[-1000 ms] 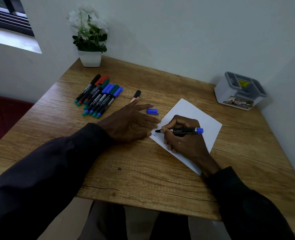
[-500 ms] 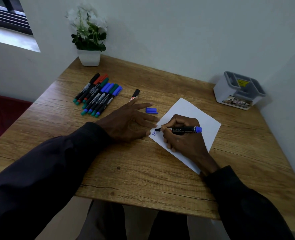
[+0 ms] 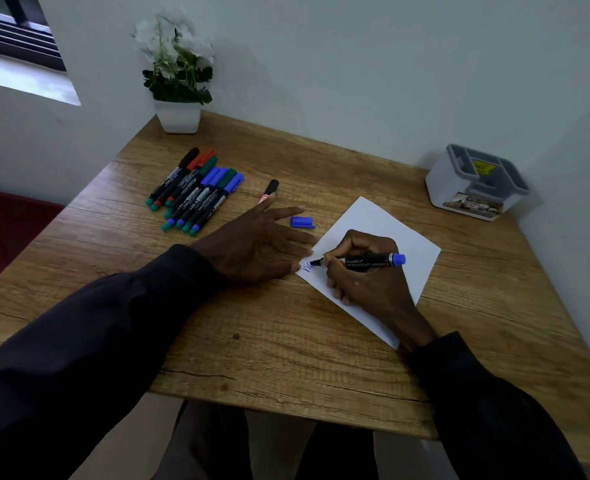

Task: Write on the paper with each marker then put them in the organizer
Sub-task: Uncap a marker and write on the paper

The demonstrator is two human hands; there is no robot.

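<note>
Grown since a second ago: blue strokes, now roughly "VI", at the near-left corner of the paper [image 3: 373, 216]. Right hand [image 3: 366, 282] grasping blue marker [image 3: 369, 261], tip on paper, barrel reading "PERMANENT MARKER". Left hand [image 3: 252, 247] flat and released on worktop [image 3: 286, 341], fingertips at paper's edge. Beyond: loose blue cap [image 3: 301, 222], lone black-capped marker [image 3: 269, 191], capped marker row [image 3: 196, 190]. Far right, well apart: organizer [image 3: 473, 183].
</note>
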